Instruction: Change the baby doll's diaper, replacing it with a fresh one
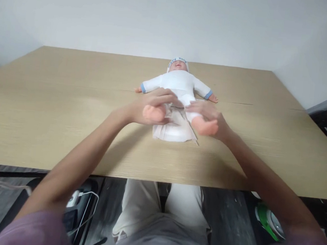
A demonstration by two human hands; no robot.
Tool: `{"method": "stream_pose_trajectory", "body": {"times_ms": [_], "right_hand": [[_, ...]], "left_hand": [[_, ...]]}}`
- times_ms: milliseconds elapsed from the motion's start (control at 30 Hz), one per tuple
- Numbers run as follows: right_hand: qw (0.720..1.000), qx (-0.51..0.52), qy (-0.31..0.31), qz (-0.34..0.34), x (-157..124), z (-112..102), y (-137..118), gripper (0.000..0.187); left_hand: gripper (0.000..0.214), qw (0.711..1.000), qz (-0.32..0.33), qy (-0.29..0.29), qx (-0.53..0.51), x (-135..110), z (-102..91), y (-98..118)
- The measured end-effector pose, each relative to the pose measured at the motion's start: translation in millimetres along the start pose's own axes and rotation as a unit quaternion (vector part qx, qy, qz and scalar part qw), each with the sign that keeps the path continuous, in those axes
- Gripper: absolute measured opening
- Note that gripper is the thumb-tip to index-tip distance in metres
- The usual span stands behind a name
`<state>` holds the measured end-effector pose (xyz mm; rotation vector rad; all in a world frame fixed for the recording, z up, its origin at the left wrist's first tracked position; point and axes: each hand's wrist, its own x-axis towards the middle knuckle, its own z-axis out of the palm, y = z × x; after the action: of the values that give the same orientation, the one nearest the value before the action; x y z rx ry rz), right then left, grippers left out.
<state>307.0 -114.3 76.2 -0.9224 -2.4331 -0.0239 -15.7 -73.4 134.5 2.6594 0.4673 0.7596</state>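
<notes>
A baby doll (178,83) in a white top and a white cap lies on its back in the middle of the wooden table (52,108), head pointing away from me. An open white diaper (174,130) is spread under its bottom. My left hand (146,107) is wrapped round the doll's left-side leg, whose bare foot (153,113) sticks out toward me. My right hand (213,117) grips the other leg, just behind its foot (206,126). Both legs are held raised and apart over the diaper.
The table's front edge (158,180) runs across the lower view, with my knees below it. A dark chair frame with white cables (83,203) stands on the floor at left. A green and white object (269,221) lies on the floor at right.
</notes>
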Motion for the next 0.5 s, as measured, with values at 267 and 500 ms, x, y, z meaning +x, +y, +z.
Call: {"method": "stream_pose_trajectory", "body": {"times_ms": [267, 500], "right_hand": [[0.997, 0.006, -0.012, -0.072, -31, 13, 16, 0.04], [0.997, -0.016, -0.047, -0.058, -36, 17, 18, 0.043]], "left_hand": [[0.049, 0.991, -0.053, -0.076, 0.095, -73, 15.6, -32], [0.058, 0.987, -0.03, -0.077, 0.138, -79, 30.0, -29]]}}
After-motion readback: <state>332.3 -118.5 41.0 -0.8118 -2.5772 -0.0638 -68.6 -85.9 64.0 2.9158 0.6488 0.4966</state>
